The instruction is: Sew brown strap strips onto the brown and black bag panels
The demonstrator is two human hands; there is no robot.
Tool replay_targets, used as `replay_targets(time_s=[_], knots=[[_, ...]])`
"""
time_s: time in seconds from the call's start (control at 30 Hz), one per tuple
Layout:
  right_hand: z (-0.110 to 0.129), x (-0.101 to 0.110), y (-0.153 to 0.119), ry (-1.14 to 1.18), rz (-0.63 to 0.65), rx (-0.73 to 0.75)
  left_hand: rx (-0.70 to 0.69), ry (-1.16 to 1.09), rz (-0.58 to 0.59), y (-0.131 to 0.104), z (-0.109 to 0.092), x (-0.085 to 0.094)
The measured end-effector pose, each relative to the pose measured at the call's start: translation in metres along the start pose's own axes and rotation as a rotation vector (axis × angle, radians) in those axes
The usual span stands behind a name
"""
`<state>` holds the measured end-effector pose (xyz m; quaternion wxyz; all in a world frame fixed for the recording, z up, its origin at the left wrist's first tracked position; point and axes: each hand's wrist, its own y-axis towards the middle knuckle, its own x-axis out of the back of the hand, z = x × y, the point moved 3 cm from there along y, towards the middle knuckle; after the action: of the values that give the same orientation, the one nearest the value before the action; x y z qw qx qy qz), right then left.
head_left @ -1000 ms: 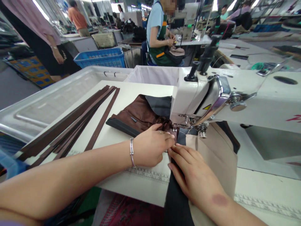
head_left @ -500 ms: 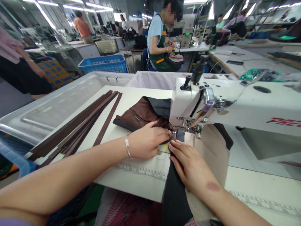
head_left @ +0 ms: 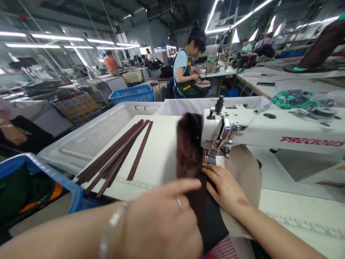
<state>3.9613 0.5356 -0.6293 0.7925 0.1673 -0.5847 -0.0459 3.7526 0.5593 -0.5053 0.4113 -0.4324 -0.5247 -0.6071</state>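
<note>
Across the front edge of the tabletop [head_left: 159, 158], layered fabric [head_left: 190, 158] is steadied, seemingly for flatness, by the right hand [head_left: 223, 185], fingers open; any grip by the blurred left hand [head_left: 164, 223] cannot be told.

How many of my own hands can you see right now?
2. Your left hand, blurred, is in the foreground, partly hiding the brown fabric; I can't tell whether they touch. Your right hand lies on beige fabric in front of the sewing machine.
</note>
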Motion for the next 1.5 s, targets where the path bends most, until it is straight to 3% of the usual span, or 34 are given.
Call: replay_targets(time_s=[0.07,0.13,0.2,0.33,0.47,0.57,0.67,0.8,0.9,1.0,1.17,1.2,1.27,1.33,1.43,1.5], knots=[[0.002,0.000,-0.002,-0.017,0.009,0.006,-0.155,-0.029,0.012,0.013,-0.037,-0.019],[0.004,0.001,-0.004,-0.041,0.010,-0.011,-0.294,-0.039,0.034,0.019,-0.045,-0.040],[0.006,0.004,-0.005,-0.077,-0.018,-0.084,-0.285,0.018,0.057,0.021,-0.029,-0.054],[0.004,0.010,-0.006,-0.162,-0.075,-0.302,0.077,0.102,0.240,0.019,0.016,-0.070],[0.001,0.015,0.005,-0.204,-0.045,-0.397,0.197,-0.001,0.376,0.010,0.021,-0.080],[0.000,0.017,0.017,-0.220,-0.031,-0.437,0.197,-0.140,0.336,0.008,0.023,-0.076],[0.003,0.017,0.025,-0.224,-0.024,-0.442,0.230,-0.237,0.275,0.019,0.044,-0.070],[0.009,0.013,0.025,-0.196,-0.014,-0.345,0.331,-0.073,0.284,0.046,0.073,-0.083],[0.010,0.008,0.022,-0.169,-0.013,-0.261,0.387,0.014,0.246,0.055,0.075,-0.092],[0.008,0.003,0.021,-0.152,-0.015,-0.210,0.487,0.094,0.165,0.041,0.073,-0.079],[0.010,-0.002,0.021,-0.127,0.007,-0.160,0.826,0.356,-0.299,-0.016,0.093,-0.019],[0.011,-0.003,0.021,-0.124,0.009,-0.160,0.911,0.303,-0.318,-0.026,0.099,-0.012],[0.014,-0.003,0.022,-0.121,0.015,-0.164,1.013,0.052,-0.249,-0.035,0.104,-0.004],[0.015,-0.002,0.024,-0.117,0.026,-0.166,1.014,-0.207,-0.232,-0.031,0.092,0.004],[0.017,0.001,0.027,-0.107,0.055,-0.151,0.923,-0.464,-0.353,-0.010,0.049,0.025],[0.018,0.003,0.029,-0.100,0.078,-0.140,0.809,-0.497,-0.281,0.006,0.019,0.036]])
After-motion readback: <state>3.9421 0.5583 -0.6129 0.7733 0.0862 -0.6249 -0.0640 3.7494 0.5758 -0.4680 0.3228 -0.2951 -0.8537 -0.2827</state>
